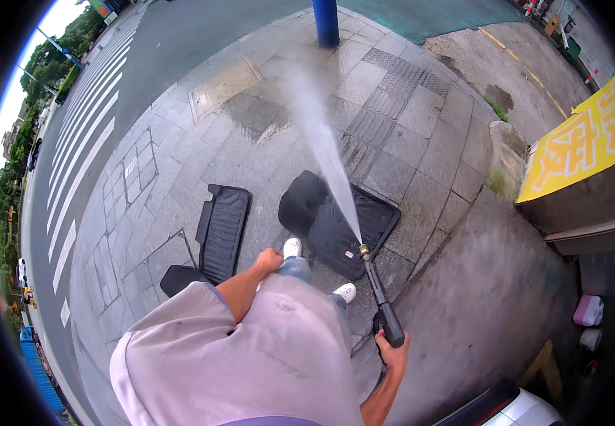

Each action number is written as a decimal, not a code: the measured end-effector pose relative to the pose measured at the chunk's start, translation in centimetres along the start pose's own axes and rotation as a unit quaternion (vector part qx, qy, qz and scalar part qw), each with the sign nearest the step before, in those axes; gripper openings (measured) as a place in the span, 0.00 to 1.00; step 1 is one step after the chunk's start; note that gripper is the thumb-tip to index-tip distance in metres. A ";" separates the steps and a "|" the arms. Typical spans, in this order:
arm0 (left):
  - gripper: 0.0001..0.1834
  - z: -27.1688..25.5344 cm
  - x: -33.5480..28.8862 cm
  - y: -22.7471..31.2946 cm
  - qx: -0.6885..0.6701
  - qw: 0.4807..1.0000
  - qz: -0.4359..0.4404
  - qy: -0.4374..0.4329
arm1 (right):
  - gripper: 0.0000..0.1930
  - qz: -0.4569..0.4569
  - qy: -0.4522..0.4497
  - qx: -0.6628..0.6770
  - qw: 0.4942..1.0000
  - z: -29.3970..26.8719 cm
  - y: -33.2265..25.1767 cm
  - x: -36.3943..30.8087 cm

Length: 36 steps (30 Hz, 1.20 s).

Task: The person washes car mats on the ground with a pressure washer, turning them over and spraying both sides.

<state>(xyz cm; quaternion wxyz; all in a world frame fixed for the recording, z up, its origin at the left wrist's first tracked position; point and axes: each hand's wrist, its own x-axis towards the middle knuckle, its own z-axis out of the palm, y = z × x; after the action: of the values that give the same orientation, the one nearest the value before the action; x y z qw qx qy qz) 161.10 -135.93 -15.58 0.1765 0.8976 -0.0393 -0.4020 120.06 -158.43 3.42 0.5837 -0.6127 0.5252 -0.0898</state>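
My right hand (395,349) is wrapped round the black grip of a pressure washer gun (376,285). Its lance points forward, and a white jet of water (325,145) fans out from the brass-coloured nozzle toward the wet paving. Under the jet lies a black car floor mat (378,214), with another black mat piece (297,204) against its left side. Farther left rests a ribbed black car mat (223,231), beside a smaller dark piece (179,279) partly hidden by my shirt. My left hand (270,260) is closed near my thigh; nothing shows in its fingers.
Grey stone paving (179,156) surrounds my white shoes. A blue post (326,25) stands ahead. On the right are a yellow sign (583,135) and plastic containers (589,310). Part of a white car (527,410) sits at lower right. A road with a crosswalk (83,149) runs along the left.
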 end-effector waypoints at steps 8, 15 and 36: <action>0.18 -1.2 5.4 2.5 0.013 0.999 0.017 -0.027 | 0.10 0.035 0.031 -0.016 0.999 4.6 0.8 2.9; 0.21 1.5 18.9 -7.0 0.075 0.994 -0.048 -0.070 | 0.08 0.183 0.113 -0.015 0.976 16.1 11.3 5.3; 0.25 4.7 55.4 -7.4 -0.257 0.959 0.055 -0.102 | 0.12 0.379 0.246 0.063 0.890 26.0 19.5 10.1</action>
<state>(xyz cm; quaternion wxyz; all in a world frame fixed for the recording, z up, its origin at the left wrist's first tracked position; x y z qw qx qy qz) 194.44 -142.13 -60.20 0.4184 0.7727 -0.0018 -0.4773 132.66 -145.29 -25.29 0.4632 -0.2875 0.8372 -0.0427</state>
